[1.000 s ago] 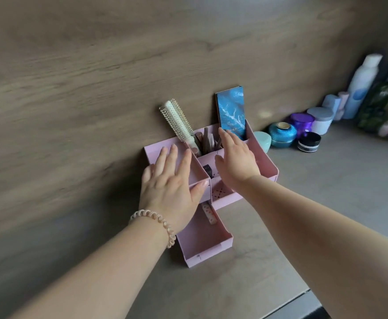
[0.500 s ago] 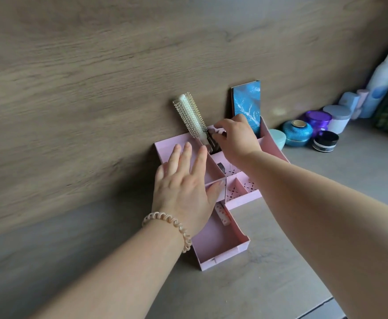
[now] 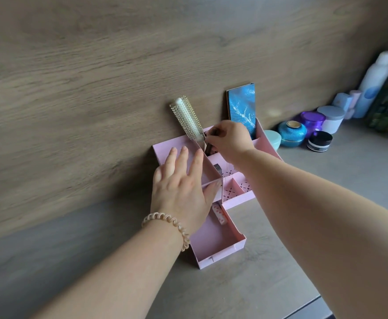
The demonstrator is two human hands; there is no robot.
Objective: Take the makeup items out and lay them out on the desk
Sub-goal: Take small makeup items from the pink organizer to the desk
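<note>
A pink organiser (image 3: 236, 201) stands against the wooden wall, its lower drawer (image 3: 220, 247) pulled out toward me. My left hand (image 3: 181, 187) lies flat on the organiser's left compartment, fingers spread. My right hand (image 3: 230, 139) reaches into the back compartment and pinches several thin dark sticks (image 3: 209, 146) beside the white round hairbrush (image 3: 187, 119). A blue palette (image 3: 241, 107) stands upright in the back right slot. A small patterned tube (image 3: 219, 215) lies in the drawer, and a dark small item (image 3: 218, 168) sits in a middle compartment.
Jars line the wall to the right: a mint jar (image 3: 273, 139), a teal ribbed jar (image 3: 292, 134), a black jar (image 3: 319, 141), a purple jar (image 3: 312, 119) and a white jar (image 3: 331, 118). A tall white bottle (image 3: 376, 81) stands further right. The desk's front edge (image 3: 308, 307) runs at lower right.
My right hand moved from the front compartments to the back one and closed its fingers on the thin sticks by the hairbrush. My left hand stayed on the organiser.
</note>
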